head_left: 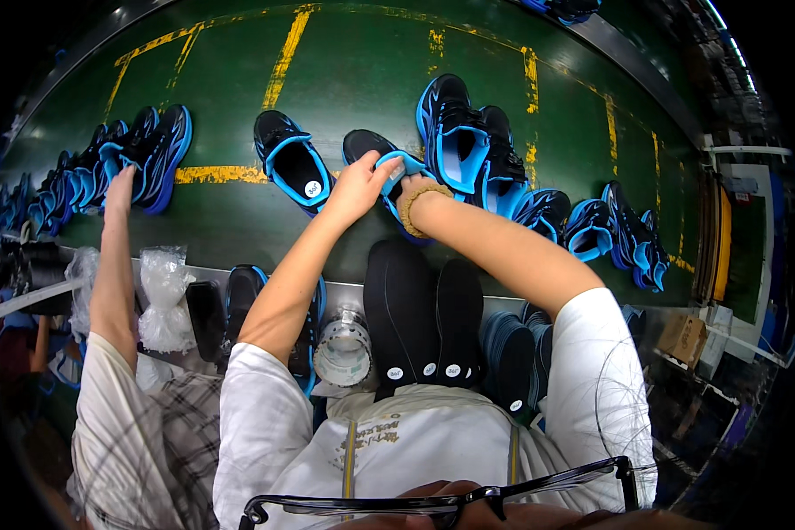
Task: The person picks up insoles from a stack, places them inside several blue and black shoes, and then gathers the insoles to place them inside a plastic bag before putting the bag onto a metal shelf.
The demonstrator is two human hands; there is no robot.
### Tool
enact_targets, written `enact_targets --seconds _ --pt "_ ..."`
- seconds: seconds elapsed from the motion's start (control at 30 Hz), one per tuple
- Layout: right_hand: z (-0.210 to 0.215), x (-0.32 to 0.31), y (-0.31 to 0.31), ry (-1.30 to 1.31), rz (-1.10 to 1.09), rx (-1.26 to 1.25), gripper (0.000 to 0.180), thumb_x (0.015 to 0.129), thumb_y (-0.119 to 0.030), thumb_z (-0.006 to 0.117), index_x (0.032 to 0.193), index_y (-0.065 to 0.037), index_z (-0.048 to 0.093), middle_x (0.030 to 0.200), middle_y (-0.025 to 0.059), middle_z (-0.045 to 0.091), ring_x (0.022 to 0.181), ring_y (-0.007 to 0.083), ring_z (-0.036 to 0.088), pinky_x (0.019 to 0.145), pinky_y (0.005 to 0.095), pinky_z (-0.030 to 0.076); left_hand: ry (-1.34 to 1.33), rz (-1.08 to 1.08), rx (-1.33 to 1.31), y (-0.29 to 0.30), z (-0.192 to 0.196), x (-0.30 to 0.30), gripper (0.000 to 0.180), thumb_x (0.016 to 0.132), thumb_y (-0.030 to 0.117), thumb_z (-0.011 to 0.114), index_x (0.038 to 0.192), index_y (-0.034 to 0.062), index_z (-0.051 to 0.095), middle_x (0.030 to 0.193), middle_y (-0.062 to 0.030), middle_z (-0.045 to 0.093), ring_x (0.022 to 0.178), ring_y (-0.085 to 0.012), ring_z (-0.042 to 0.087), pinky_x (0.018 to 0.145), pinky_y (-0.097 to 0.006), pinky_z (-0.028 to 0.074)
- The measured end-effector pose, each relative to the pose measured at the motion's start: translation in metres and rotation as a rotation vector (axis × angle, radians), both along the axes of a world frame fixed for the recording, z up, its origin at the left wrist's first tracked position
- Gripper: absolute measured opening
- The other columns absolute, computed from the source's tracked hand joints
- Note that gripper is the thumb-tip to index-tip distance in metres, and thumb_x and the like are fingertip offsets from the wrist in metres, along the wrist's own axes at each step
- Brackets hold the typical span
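Two bare hands at work on a black-and-blue shoe (367, 142) at a green desk (230, 84).
Nearest, black insoles (401, 305) lie before the person's chest. Beyond them is the shoe, over the near part of the desk; the left hand (355, 189) has its grip closed on the blue collar, while the right hand (417, 191) reaches into the opening, its fingers hidden, so its grip cannot be told. A second shoe (283, 134) stands to the left, another pair (451, 110) just right; yellow lines (286, 60) mark the far surface.
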State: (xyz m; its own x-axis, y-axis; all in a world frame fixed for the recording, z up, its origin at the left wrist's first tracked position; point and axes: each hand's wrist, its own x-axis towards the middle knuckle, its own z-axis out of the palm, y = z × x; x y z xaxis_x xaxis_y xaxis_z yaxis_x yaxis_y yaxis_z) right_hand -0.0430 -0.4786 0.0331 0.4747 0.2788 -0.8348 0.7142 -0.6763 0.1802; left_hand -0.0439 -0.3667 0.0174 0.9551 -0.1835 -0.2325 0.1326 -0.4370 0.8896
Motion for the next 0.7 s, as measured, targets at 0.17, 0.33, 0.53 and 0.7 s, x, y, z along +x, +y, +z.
enact_targets --seconds 0.17,0.33,0.53,0.7 --pt "-0.009 -0.003 -0.003 0.004 -0.036 0.096 0.061 0.061 -0.024 0.067 0.116 -0.009 0.046 0.129 0.0163 0.028 0.116 0.0323 0.032 0.093 0.0353 0.032 -0.033 -0.028 -0.116 0.005 -0.016 -0.001 0.030 0.082 0.028 0.051 0.071 0.0006 0.046 0.056 -0.0028 0.041 0.055 -0.0076 0.036 0.049 -0.024 0.032" --pt "-0.130 0.019 -0.037 -0.015 -0.039 0.231 0.068 0.064 -0.026 0.064 0.124 -0.011 0.036 0.133 0.0105 0.025 0.122 0.0228 0.026 0.098 0.0337 0.025 -0.041 -0.088 -0.174 -0.009 -0.010 0.005 0.025 0.082 0.025 0.052 0.075 0.0013 0.050 0.057 0.0025 0.039 0.057 -0.0054 0.035 0.048 -0.022 0.031" --pt "-0.053 0.016 -0.018 0.135 -0.056 0.311 0.045 0.076 -0.024 0.049 0.117 -0.006 0.044 0.119 0.0129 0.045 0.110 0.0244 0.043 0.100 0.0321 0.018 -0.387 0.203 0.264 -0.009 0.000 -0.007 0.025 0.074 0.027 0.057 0.083 0.0051 0.049 0.063 -0.0076 0.049 0.055 -0.0216 0.049 0.049 -0.030 0.038" --pt "0.036 -0.003 -0.021 0.363 -0.030 0.193 0.060 0.079 -0.043 0.022 0.097 0.001 0.058 0.107 0.0129 0.053 0.108 0.0229 0.043 0.102 0.0377 0.006 -1.041 -0.117 0.727 -0.007 -0.011 -0.003 0.027 0.060 0.025 0.062 0.079 0.0126 0.047 0.065 -0.0023 0.039 0.054 -0.0167 0.046 0.047 -0.030 0.035"
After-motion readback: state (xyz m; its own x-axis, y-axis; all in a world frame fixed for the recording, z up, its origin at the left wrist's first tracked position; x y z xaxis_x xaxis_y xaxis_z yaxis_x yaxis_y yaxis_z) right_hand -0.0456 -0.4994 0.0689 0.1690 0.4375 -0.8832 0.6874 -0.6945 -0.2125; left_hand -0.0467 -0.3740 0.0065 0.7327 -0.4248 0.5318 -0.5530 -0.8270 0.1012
